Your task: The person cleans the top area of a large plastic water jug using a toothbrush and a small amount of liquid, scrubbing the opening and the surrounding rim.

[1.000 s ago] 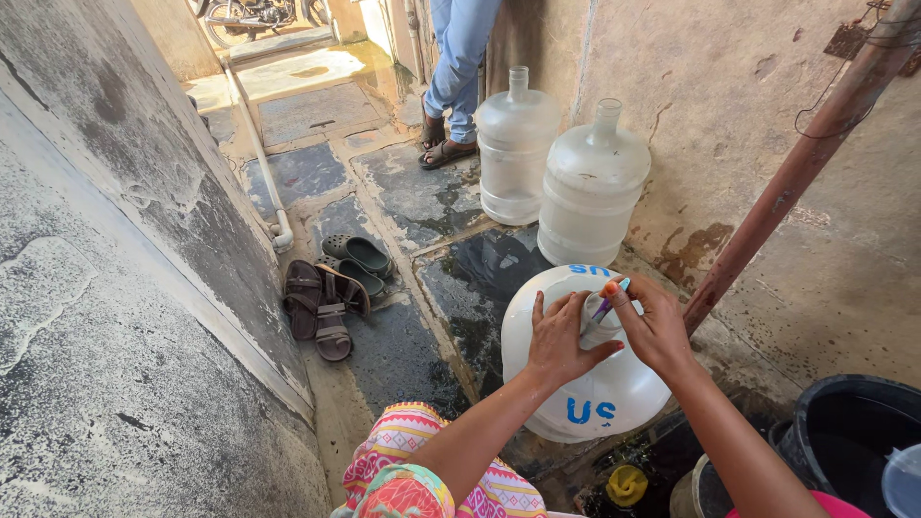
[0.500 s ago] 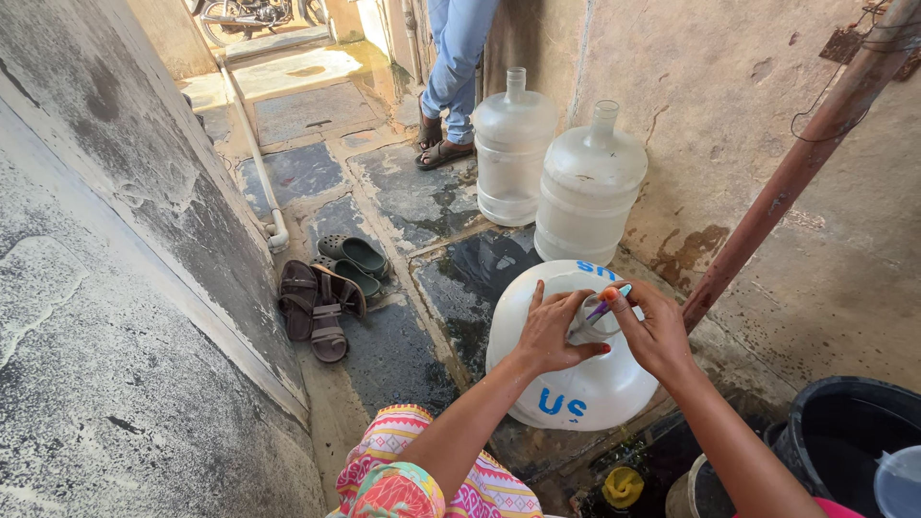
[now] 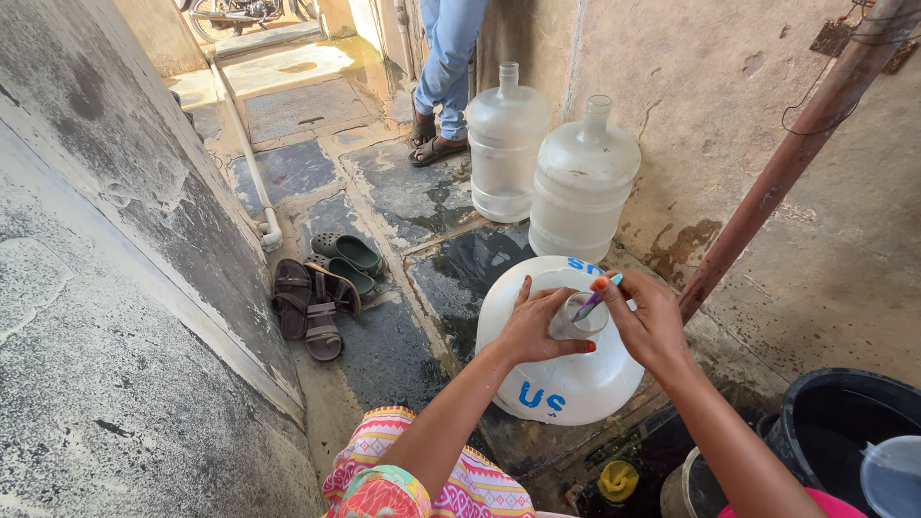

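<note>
Water jar (image 3: 561, 369), white and large, stands on the wet stone floor (image 3: 384, 350) with its neck (image 3: 574, 318) pointing straight up, long axis vertical. Left hand (image 3: 533, 326) curls its fingers around the neck; right hand (image 3: 650, 321) pinches a thin brush (image 3: 597, 298), tilted down into the mouth. Two clear jars (image 3: 542, 163) stand by the stained wall (image 3: 729, 125); sandals (image 3: 321, 288) lie nearby.

Stained plaster walls (image 3: 115, 240), wet stone floor (image 3: 403, 192)
</note>
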